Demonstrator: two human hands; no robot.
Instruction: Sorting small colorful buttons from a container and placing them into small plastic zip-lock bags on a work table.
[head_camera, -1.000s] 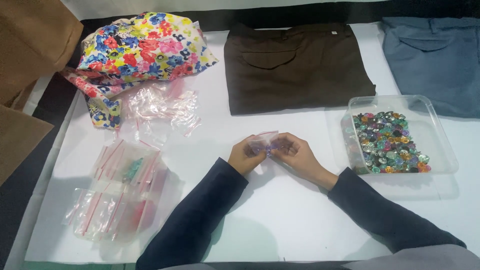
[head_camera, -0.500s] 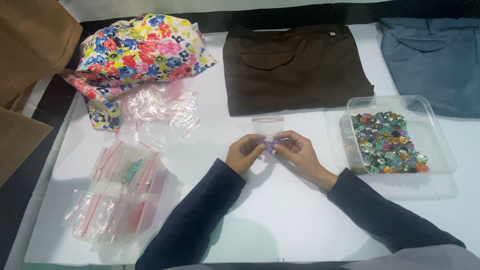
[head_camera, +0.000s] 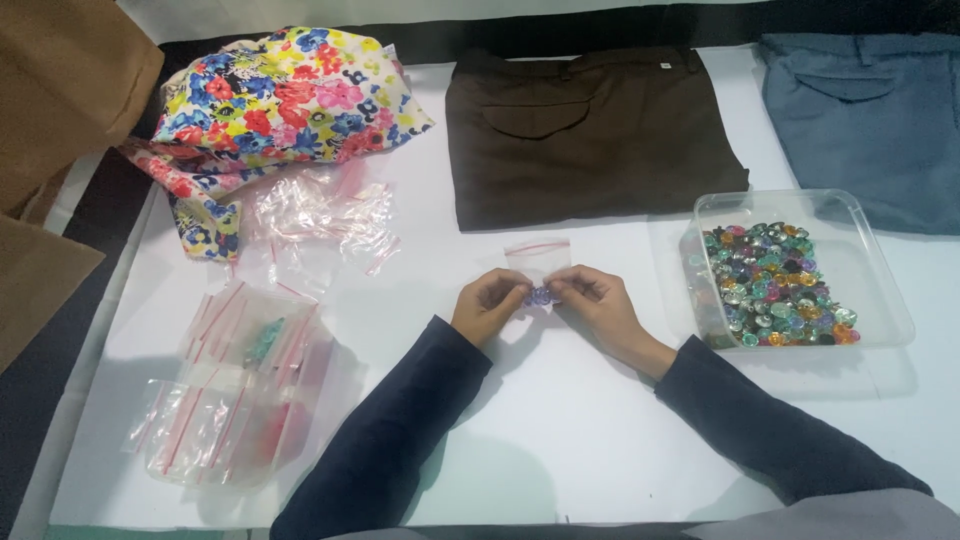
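Note:
My left hand (head_camera: 487, 304) and my right hand (head_camera: 592, 302) meet at the middle of the white table (head_camera: 560, 440). Between their fingertips they pinch a small clear zip bag (head_camera: 539, 262) with a red seal line. Its open top points away from me and lies flat. A few bluish-purple beads (head_camera: 541, 296) sit in its lower end, right between my fingers. To the right stands a clear plastic tray (head_camera: 870, 240) holding several shiny coloured beads (head_camera: 775, 285).
A pile of filled zip bags (head_camera: 235, 390) lies at the front left, with empty bags (head_camera: 320, 215) behind it. Across the back lie a floral cloth (head_camera: 285, 85), folded brown trousers (head_camera: 590, 130) and folded blue trousers (head_camera: 865, 120). Brown fabric (head_camera: 60, 110) is at far left.
The bag was bunched between both hands; now its top is stretched out flat away from me. Both hands have stayed at the same spot.

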